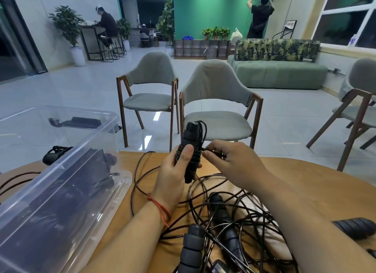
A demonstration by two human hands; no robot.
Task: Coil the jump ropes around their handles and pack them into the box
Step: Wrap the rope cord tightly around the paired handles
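- Tangled jump ropes (234, 222) lie loose at the table's (305, 181) near edge, not yet coiled.
- Your left hand (173, 171) grips one handle (190, 150) upright; your right hand (230, 158) pinches its cord (213, 153), winding partly done.
- Box (114, 191) at left edge holds dark bundles (81, 171), likely packed; most work is left.
- Far right side offers bare wood.

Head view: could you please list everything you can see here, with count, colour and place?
held handles: one bundle, black, upright above the table, cord partly wound round
loose cord: one tangle, black, table front
loose handles: at least three, grey and black, in and beside the tangle
box: one, clear plastic, table left, dark bundles inside
table: one, wooden, foreground
chairs: three, grey-green, behind the table
sofa: one, green, back right
left hand: grips the held handles
right hand: pinches the loose cord beside them
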